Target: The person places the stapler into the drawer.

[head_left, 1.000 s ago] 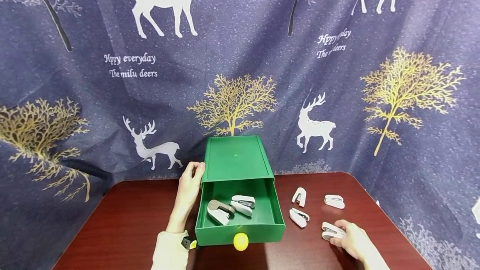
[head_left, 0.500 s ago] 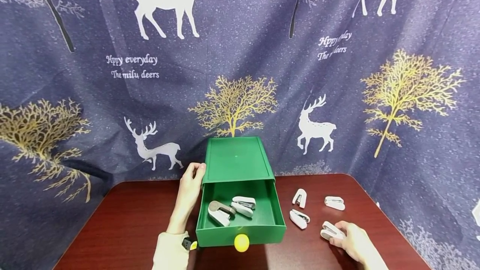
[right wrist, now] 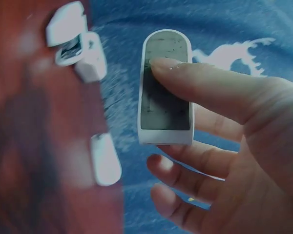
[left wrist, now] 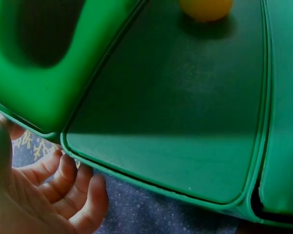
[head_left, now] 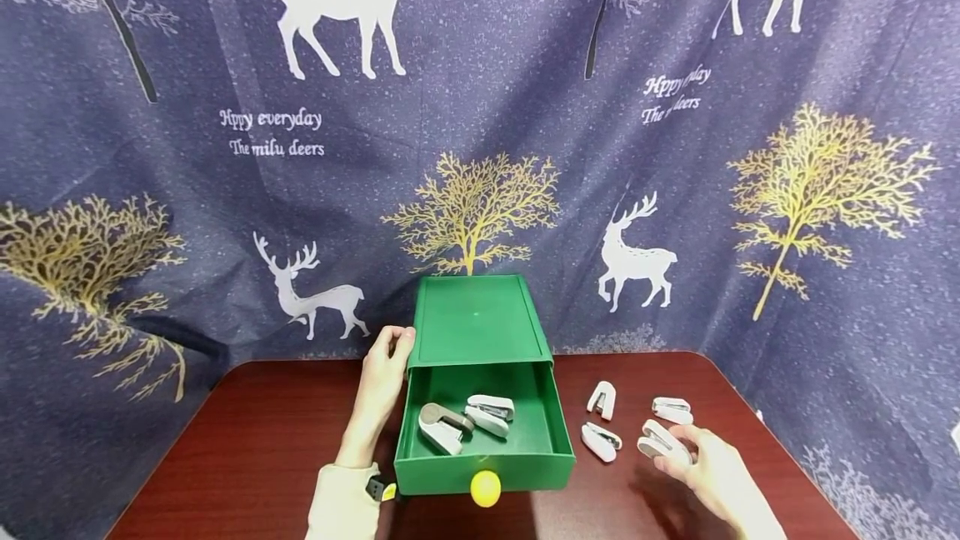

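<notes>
A green drawer box stands with its drawer pulled out, a yellow ball knob on the front. Inside lie a white stapler with a grey-brown arm and a smaller white stapler. My left hand rests against the box's left side, its bent fingers at the edge in the left wrist view. My right hand pinches a white mini stapler, held above the table; its grey-bottomed face shows under my thumb.
On the dark red table, right of the box, lie several white staplers: one standing splayed, one nearer the drawer and one farther right. A deer-print curtain hangs behind the table.
The right hand has raised the white mini stapler off the table, up and slightly away. The left hand keeps its place on the box; the view has shifted a little.
</notes>
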Demonstrator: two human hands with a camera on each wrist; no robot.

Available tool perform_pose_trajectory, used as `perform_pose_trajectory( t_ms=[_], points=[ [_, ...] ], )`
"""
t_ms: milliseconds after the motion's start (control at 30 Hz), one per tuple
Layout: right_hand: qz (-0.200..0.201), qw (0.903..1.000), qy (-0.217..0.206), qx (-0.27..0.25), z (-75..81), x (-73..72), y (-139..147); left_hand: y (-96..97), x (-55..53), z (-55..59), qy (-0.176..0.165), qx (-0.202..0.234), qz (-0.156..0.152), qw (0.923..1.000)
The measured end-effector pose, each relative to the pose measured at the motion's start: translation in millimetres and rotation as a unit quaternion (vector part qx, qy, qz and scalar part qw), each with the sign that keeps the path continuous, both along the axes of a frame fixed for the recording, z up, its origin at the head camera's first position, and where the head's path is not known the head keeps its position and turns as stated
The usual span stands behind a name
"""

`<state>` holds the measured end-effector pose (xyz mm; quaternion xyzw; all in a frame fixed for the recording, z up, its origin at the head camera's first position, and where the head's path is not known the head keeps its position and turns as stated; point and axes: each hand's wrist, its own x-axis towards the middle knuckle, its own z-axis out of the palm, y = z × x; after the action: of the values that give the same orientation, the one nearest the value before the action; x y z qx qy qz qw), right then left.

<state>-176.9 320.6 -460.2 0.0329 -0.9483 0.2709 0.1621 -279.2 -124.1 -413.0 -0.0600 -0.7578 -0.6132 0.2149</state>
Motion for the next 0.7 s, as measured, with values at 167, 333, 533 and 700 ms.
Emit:
perform_pose_trajectory(
  t_ms=[167,333,533,700],
  points=[
    [0.012,0.9982,0.058,0.001,13.0,2.7,-10.9,-0.2,0.1,-0.7,0.001,0.010,-0.005,0.9999],
    [0.016,0.9946,0.103,0.007,25.4,6.7,-24.0,-3.0,1.5,-1.0,-0.001,0.006,-0.005,1.0000],
    [0.037,0.9892,0.142,-0.006,40.6,14.5,-36.3,-3.1,2.2,-1.1,-0.002,0.005,-0.003,1.0000],
    [0.027,0.9927,0.111,-0.040,50.8,18.3,-39.8,-0.1,2.8,-0.8,-0.002,0.009,-0.010,0.9999]
  ],
)
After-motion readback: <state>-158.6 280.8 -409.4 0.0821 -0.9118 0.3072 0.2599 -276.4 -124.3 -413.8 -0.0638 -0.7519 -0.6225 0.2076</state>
